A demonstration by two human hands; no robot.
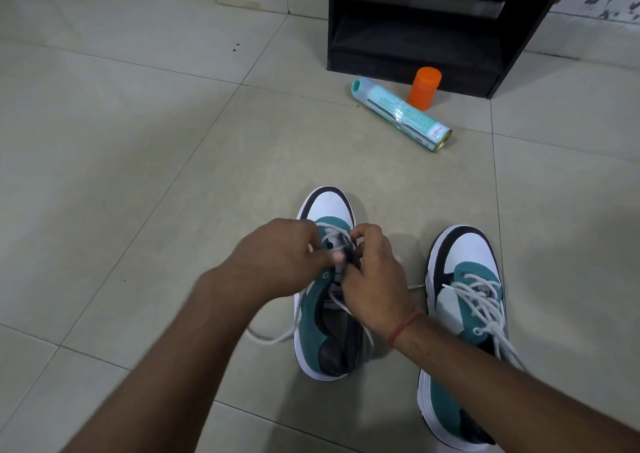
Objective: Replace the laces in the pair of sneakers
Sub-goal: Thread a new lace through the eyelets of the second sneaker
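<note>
1. Sneakers: two teal, white and black shoes stand on the tiled floor [138, 141], toes pointing away from the person. The right sneaker [464, 314] is nearest, partly crossed by the right forearm, and its white lace [479, 300] is threaded through the eyelets in loose crossings.
2. The left sneaker [323, 314] stands just beside it, a little further forward, with its tongue area open and dark.
3. A white lace [273, 338] on the left sneaker trails off its left side onto the floor in a loose loop; another end lies on the tile between the two shoes.
4. The right hand [374, 279] hovers over the left sneaker's upper eyelets, fingers curled inward, pinching at the lace near the top of the tongue. A red thread bracelet [403, 326] circles its wrist.
5. The left hand [287, 258] meets it from the other side, fingers bent and thumb pressed forward, gripping the same lace. The two hands almost touch; motion blur hides exactly which strand each one holds.
6. Well beyond the shoes, a teal spray can [401, 116] lies on its side on the floor.
7. Just behind the can stands an orange cap [424, 87], upright.
8. Furthest off, a black cabinet [415, 37] sits against the wall.
</note>
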